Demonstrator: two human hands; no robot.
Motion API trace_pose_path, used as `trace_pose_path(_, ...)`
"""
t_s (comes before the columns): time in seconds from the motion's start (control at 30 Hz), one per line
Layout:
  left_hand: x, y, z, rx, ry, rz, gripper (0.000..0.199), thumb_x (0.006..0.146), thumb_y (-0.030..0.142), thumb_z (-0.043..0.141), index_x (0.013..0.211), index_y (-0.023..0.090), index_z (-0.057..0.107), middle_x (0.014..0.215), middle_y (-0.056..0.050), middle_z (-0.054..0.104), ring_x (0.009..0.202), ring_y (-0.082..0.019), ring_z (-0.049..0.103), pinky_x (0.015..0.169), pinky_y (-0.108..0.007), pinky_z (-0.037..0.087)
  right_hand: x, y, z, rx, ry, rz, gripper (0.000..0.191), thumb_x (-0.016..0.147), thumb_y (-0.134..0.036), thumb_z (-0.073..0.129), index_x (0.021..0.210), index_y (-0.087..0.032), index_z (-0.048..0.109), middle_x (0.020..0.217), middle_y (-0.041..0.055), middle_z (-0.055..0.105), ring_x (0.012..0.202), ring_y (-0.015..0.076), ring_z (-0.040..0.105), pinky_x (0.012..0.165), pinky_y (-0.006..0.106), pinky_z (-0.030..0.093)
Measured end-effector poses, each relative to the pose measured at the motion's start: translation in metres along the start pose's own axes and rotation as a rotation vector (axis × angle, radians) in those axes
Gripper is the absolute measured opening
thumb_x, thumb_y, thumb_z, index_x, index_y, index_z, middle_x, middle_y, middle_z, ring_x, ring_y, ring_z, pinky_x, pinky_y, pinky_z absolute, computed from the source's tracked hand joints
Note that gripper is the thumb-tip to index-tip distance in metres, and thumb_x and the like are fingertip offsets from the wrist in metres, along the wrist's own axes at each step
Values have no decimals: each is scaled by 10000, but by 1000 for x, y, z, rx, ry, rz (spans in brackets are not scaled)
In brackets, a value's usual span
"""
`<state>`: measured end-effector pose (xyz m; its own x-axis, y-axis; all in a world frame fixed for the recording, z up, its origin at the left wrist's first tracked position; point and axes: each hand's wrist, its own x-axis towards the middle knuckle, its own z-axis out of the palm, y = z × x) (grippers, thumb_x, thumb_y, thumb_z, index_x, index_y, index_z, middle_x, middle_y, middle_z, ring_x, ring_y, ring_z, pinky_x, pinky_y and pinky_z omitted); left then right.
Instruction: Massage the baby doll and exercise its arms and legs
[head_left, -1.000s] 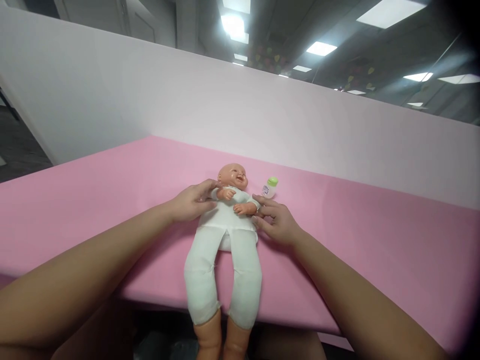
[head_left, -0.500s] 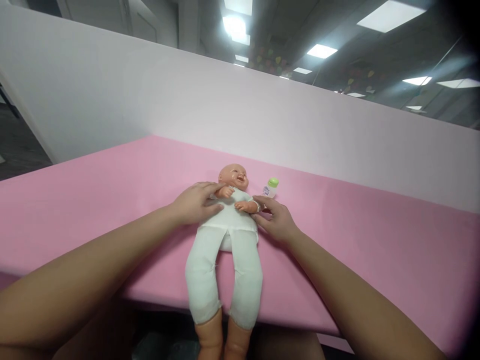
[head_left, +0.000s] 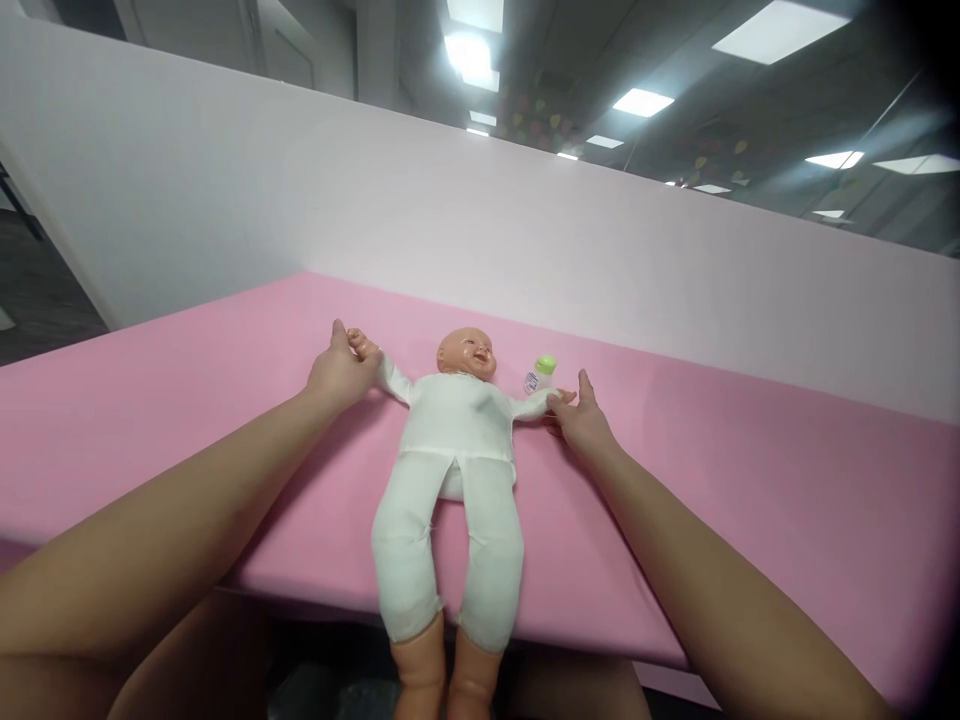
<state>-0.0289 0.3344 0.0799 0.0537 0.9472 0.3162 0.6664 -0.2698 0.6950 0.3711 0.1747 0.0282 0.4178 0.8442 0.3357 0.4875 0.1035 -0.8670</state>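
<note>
Head view, the scene: A baby doll lies on its back along a pink tabletop, feet toward the seated person, both arms drawn out to the sides.
Left hand: The person's left hand closes around the doll's arm on that side, pinching it near the small plastic hand, which shows beyond the grip and is raised off the surface.
Right hand: The right hand pinches the opposite arm at the sleeve end, thumb laid over the cuff, one finger pointing up and away; the fingers underneath are partly hidden.
Doll's clothes: A white long-sleeved top and white trousers, a small gap between the legs.
Doll's head: The bald head rests on the tabletop, tipped toward the person's right.
Doll's legs: The bare lower legs reach past the table's near edge.
Bottle: A small clear bottle with a green cap stands just beyond the right-hand sleeve.
Backdrop: A pale partition rises behind the table; bright ceiling panels shine above it.
</note>
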Motion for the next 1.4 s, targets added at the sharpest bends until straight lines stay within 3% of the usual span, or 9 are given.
trace_pose_path(0.1, 3, -5, 1, 57, -44, 49, 978, 900, 644, 552, 1680, 254, 112, 1353, -143, 662, 1141, -361, 670, 923, -475, 514, -4, -8, 3, 95, -20, 189, 955, 882, -475, 715, 1662, -283, 198, 1012, 64, 762, 649, 226, 727, 589, 395, 643)
trace_pose_path(0.23, -2, 1, 8, 198, -234, 78, 780, 929, 643, 462, 1624, 306, 353, 1470, -152, 596, 1276, -406, 609, 1013, -519, 482, -12, -24, 4, 96, -96, 207, 744, 871, -447, 723, 1540, -224, 486, 915, 56, 755, 691, 226, 713, 609, 370, 624)
trace_pose_path(0.6, -23, 13, 18, 308, -507, 299, 921, 911, 738, 406, 1672, 259, 205, 1394, -173, 650, 1308, -414, 583, 1025, -515, 473, -12, -29, 3, 127, -97, 284, 707, 847, -376, 729, 1497, -193, 519, 917, 78, 755, 712, 230, 716, 639, 371, 625)
trace_pose_path(0.8, -22, 16, 15, 161, -408, 249, 880, 888, 751, 482, 1630, 300, 343, 1382, -132, 645, 1247, -366, 628, 1041, -477, 485, -17, -31, 5, -38, -7, 33, 618, 864, -368, 683, 1463, -261, 578, 1105, 60, 752, 961, 252, 728, 907, 469, 603)
trace_pose_path(0.93, -32, 25, 12, 67, -379, 486, 802, 870, 711, 583, 1558, 311, 484, 1596, -109, 439, 1452, -383, 430, 1178, -501, 374, -30, -48, 16, -58, -68, -186, 527, 902, -320, 632, 1427, -274, 618, 1292, 70, 708, 1110, 257, 697, 991, 461, 575)
trace_pose_path(1.07, -44, 37, 14, 5, -478, 697, 569, 901, 632, 608, 1354, 301, 700, 1688, -67, 305, 1563, -377, 233, 1252, -502, 254, -43, -63, 26, -162, -199, -411, 384, 945, -261, 583, 1303, -321, 709, 1475, 26, 593, 1336, 265, 579, 1131, 476, 481)
trace_pose_path(1.17, -47, 43, 13, -93, -546, 724, 454, 911, 570, 628, 1207, 252, 761, 1640, -82, 400, 1570, -355, 230, 1235, -465, 303, -48, -69, 27, -218, -269, -487, 265, 936, -250, 620, 1148, -304, 769, 1520, 22, 555, 1437, 293, 485, 1188, 493, 415)
trace_pose_path(1.3, -48, 46, 7, -199, -590, 689, 460, 906, 501, 643, 1276, 230, 665, 1363, -89, 654, 1478, -342, 418, 1118, -415, 457, -52, -76, 24, -195, -322, -497, 326, 928, -256, 646, 1249, -287, 695, 1385, 46, 664, 1460, 308, 458, 1178, 524, 418)
trace_pose_path(1.4, -48, 45, 7, -167, -591, 731, 748, 883, 480, 671, 1554, 270, 417, 1487, -77, 575, 1398, -334, 511, 1129, -432, 450, -53, -79, 24, -186, -355, -477, 580, 965, -282, 609, 1528, -318, 475, 1500, 47, 577, 1432, 288, 494, 1165, 518, 437)
